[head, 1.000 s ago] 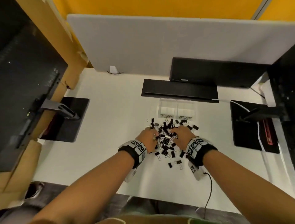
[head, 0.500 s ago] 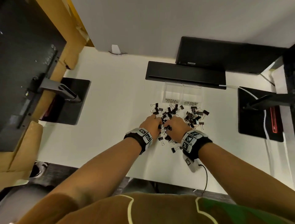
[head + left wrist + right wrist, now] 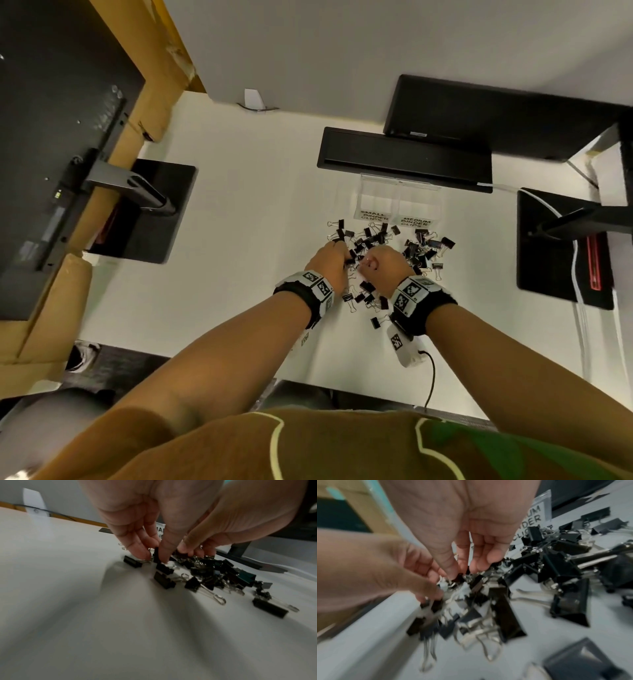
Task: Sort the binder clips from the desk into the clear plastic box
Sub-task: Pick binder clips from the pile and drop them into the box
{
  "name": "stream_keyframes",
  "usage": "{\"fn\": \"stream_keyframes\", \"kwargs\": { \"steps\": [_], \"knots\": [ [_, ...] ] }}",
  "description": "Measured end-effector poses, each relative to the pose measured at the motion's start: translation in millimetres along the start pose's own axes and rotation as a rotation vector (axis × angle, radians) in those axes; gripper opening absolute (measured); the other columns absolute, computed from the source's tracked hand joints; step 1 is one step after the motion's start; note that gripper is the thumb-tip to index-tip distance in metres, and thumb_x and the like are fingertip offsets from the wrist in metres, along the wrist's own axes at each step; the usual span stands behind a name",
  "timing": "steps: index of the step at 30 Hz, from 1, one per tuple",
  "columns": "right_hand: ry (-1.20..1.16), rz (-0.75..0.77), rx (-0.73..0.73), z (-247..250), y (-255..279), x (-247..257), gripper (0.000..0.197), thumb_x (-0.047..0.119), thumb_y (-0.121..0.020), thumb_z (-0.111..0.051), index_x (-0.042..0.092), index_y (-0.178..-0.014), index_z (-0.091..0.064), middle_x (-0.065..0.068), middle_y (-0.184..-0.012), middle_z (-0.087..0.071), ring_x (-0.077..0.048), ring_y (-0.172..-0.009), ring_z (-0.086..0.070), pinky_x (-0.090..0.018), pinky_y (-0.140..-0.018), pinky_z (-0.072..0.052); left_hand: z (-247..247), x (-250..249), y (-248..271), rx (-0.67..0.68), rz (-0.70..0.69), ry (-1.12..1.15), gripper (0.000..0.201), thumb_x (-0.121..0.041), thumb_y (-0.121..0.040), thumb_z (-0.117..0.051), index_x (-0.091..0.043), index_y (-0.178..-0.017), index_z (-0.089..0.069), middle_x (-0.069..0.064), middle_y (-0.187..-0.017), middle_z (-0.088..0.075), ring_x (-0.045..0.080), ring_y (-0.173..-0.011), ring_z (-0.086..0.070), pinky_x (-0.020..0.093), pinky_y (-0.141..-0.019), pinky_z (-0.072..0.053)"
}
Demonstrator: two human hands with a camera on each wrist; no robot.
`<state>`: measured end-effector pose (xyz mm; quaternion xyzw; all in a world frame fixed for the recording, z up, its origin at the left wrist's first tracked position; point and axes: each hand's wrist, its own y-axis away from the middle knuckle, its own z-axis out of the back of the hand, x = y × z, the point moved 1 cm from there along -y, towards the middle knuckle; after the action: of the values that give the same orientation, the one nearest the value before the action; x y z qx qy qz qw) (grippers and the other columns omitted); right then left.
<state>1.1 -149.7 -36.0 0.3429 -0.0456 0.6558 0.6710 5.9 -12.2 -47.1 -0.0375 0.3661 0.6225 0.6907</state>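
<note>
Several black binder clips (image 3: 373, 241) lie scattered on the white desk (image 3: 239, 274), with bigger ones (image 3: 428, 248) to the right. Behind them stands the clear plastic box (image 3: 399, 200), its two compartments labelled small and medium binder clips. My left hand (image 3: 330, 260) reaches into the left side of the pile. In the left wrist view its thumb and fingers (image 3: 154, 557) pinch a small clip (image 3: 156, 553). My right hand (image 3: 380, 265) is curled right beside it. In the blurred right wrist view its thumb and fingers (image 3: 464, 572) pinch at a small clip (image 3: 459, 578).
A black keyboard (image 3: 404, 159) lies just behind the box, with a monitor (image 3: 496, 116) beyond it. Black monitor bases stand at the left (image 3: 147, 212) and right (image 3: 561, 246), and white cables (image 3: 579, 274) run by the right one. A grey partition closes the back.
The pile has been spread out, with bigger clips pushed to the right. Both hands have come together over its left middle and now curl onto single clips. The head view has tilted down.
</note>
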Motion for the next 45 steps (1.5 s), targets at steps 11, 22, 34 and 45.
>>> {"fn": "stream_keyframes", "kwargs": {
  "steps": [11,22,34,45],
  "knots": [
    [-0.727,-0.213,0.040,29.9,-10.6,0.0,0.023,0.004,-0.088,-0.051,0.009,-0.109,-0.059,-0.009,-0.083,-0.060,-0.019,-0.067,-0.061,-0.028,-0.061,-0.053,41.1,30.7,-3.3,-0.219,0.316,0.559,0.031,-0.007,-0.090,-0.039,-0.016,-0.106,-0.065,0.005,-0.103,-0.066,0.020,-0.093,-0.061,0.018,-0.076,-0.048],
    [0.068,0.070,0.155,-15.9,-26.0,32.0,0.028,0.017,-0.087,-0.061,0.009,-0.113,-0.053,-0.007,-0.119,-0.053,-0.023,-0.103,-0.057,-0.032,-0.087,-0.047,27.1,29.0,7.3,-0.010,0.240,0.097,0.015,-0.026,-0.094,-0.044,-0.013,-0.095,-0.050,0.007,-0.097,-0.062,0.021,-0.082,-0.054,0.029,-0.071,-0.042],
    [0.123,0.045,0.210,0.3,-32.9,29.7,0.018,0.001,-0.087,-0.049,0.007,-0.072,-0.056,-0.010,-0.086,-0.061,-0.019,-0.077,-0.059,-0.024,-0.067,-0.049,17.5,27.2,-0.6,0.039,0.157,-0.111,0.020,-0.026,-0.087,-0.061,-0.012,-0.100,-0.055,0.007,-0.105,-0.061,0.024,-0.097,-0.058,0.034,-0.080,-0.050],
    [-0.149,-0.064,-0.126,77.8,-74.8,8.0,0.019,0.004,-0.085,-0.055,0.008,-0.101,-0.064,-0.008,-0.109,-0.063,-0.016,-0.090,-0.053,-0.023,-0.076,-0.044,21.6,11.9,-13.4,0.172,0.090,-0.025,0.010,-0.005,-0.087,-0.055,-0.007,-0.077,-0.055,0.014,-0.092,-0.066,0.024,-0.081,-0.063,0.037,-0.074,-0.055]
  ]
}}
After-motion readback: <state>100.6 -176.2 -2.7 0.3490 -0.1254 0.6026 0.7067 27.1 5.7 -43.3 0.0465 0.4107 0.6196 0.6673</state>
